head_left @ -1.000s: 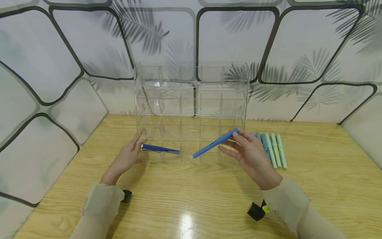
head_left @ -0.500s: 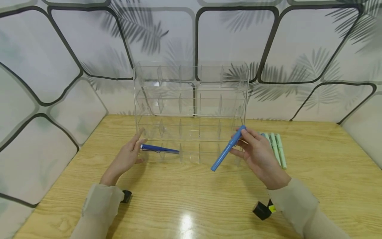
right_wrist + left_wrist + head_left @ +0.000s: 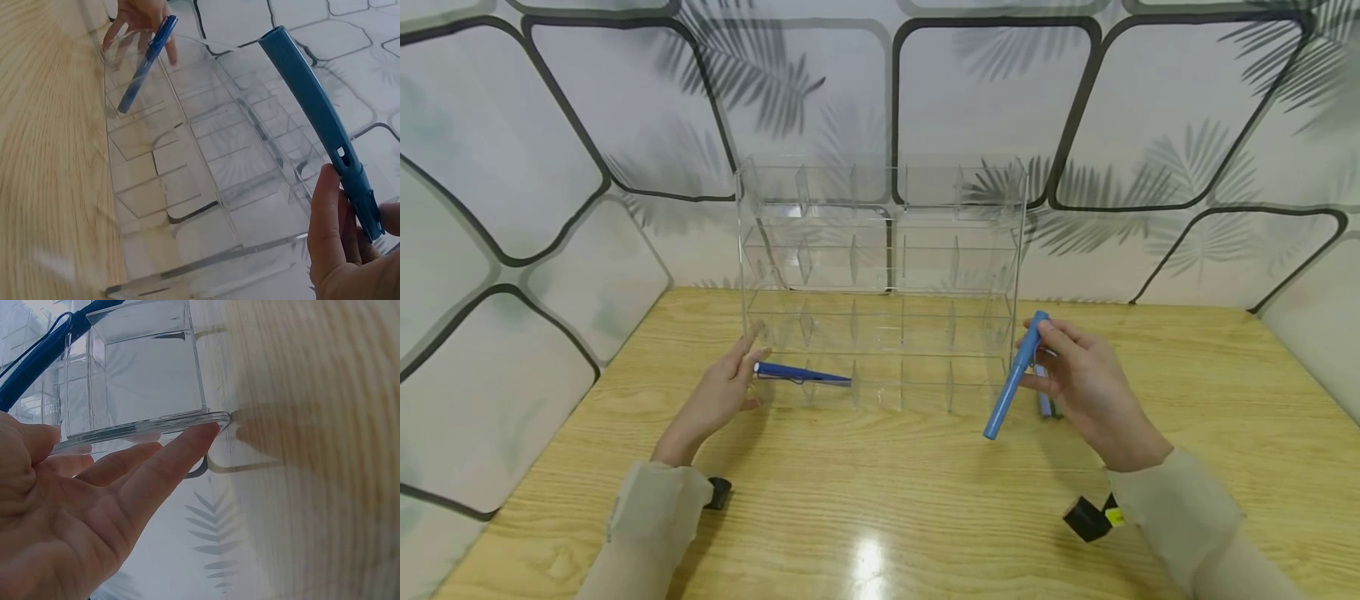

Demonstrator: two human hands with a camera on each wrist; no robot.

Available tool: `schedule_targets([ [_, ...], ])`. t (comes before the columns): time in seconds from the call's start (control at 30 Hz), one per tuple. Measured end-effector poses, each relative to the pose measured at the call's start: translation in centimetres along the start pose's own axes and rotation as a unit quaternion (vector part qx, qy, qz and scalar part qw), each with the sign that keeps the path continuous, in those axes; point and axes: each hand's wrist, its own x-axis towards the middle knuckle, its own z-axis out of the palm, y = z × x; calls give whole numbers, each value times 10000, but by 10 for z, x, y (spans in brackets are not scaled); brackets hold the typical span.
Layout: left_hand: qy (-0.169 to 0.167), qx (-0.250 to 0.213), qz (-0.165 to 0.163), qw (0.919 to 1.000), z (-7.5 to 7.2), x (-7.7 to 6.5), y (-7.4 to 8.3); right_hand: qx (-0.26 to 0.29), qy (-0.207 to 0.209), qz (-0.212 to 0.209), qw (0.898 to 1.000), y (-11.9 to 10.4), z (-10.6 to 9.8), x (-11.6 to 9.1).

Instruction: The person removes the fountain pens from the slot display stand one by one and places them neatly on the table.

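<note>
A clear acrylic rack [image 3: 880, 355] with rows of compartments stands upright on the table. At its lower left side, my left hand [image 3: 711, 404] touches the side wall with extended fingers [image 3: 178, 459]. Close to that hand, a dark blue pen [image 3: 801, 372] lies slanted in the bottom row, its white-tipped end to the left. My right hand [image 3: 1097, 392] pinches a lighter blue pen [image 3: 1017, 375] near its upper end, just off the rack's lower right corner. In the right wrist view this pen [image 3: 312, 100] points away from the fingertips, apart from the rack.
Behind my right hand, part of a purplish pen [image 3: 1045, 396] shows on the wooden table [image 3: 865, 483]; the hand covers whatever lies beyond it. A patterned wall [image 3: 992, 108] rises behind the rack. Black wrist devices [image 3: 1086, 518] hang below both sleeves.
My right hand has moved right with the lighter blue pen, which has swung from slanted to steeper. The green pens on the table are now hidden behind it. My left hand stays put.
</note>
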Motion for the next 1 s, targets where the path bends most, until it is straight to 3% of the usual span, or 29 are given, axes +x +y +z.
schedule_targets([
  [0.37,-13,-8,9,10000,0,0,1,-198,-502,319,9980,-10,-35,2],
  [1.0,25,12,37,10000,-4,1,2,31,2,597,9982,-19,-100,15],
])
